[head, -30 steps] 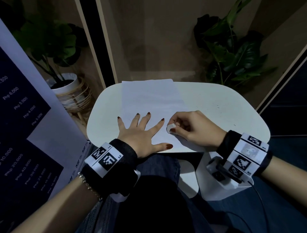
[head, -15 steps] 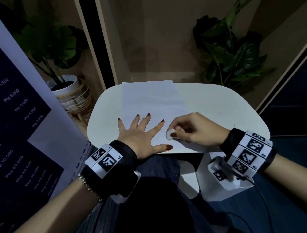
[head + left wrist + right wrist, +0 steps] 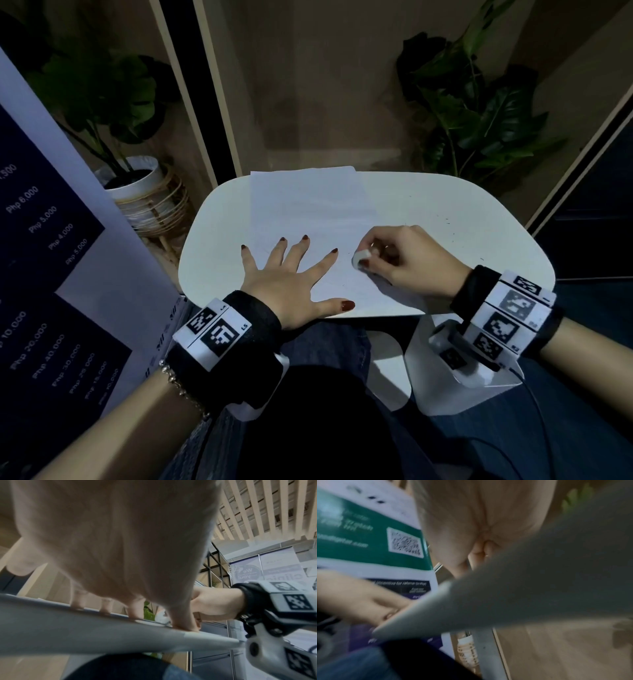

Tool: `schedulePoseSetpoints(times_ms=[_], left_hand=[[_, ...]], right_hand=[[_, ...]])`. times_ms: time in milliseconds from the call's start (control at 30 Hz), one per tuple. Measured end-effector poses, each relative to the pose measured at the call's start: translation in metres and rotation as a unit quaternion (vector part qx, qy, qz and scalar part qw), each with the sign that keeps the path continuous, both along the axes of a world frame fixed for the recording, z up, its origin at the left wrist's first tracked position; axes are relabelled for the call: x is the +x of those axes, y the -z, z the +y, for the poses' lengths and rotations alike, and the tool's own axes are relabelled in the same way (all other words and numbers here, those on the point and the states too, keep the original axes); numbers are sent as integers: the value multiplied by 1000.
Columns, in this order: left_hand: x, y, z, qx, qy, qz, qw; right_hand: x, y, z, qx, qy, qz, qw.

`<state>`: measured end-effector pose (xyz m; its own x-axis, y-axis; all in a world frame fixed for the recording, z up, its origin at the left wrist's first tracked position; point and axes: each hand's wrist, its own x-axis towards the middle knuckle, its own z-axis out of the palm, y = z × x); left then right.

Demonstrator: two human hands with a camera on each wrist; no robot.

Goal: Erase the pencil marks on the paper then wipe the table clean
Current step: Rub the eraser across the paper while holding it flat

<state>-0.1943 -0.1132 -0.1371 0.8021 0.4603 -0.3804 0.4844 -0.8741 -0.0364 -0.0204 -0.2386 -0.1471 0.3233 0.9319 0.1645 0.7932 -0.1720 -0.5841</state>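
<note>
My left hand (image 3: 287,277): stays flat, fingers spread, on paper (image 3: 308,212) | my right hand (image 3: 404,260): pinches eraser (image 3: 361,256), shifted slightly right | desk (image 3: 445,205): unchanged

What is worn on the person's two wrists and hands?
Both wrists carry black bands with white blocks printed with square black codes. The left wrist adds a beaded bracelet; the left hand has dark red nails. A thin cable trails from the right band.

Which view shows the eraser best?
Head view: the white eraser sits pinched in the right hand on the paper. Left wrist shows only a sliver behind fingers. Right wrist: hidden.
</note>
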Motion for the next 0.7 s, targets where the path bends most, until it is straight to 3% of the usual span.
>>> schedulePoseSetpoints(times_ms=[100,267,400,567,700], left_hand=[[-1,0,0,1,1,-1,1000],[-1,-1,0,-1,0,4,1000],[-2,-1,0,1,3,2,1000],[-2,-1,0,2,1,1,1000],[-2,0,1,-1,2,0,1000]], right_hand=[[-8,-5,-4,-65,-102,63,991],[1,-3,0,5,-6,-4,1000],[-9,-9,-5,-76,-103,64,990],[4,-4,-1,3,46,-13,999],[-9,-4,-5,-42,-53,72,995]])
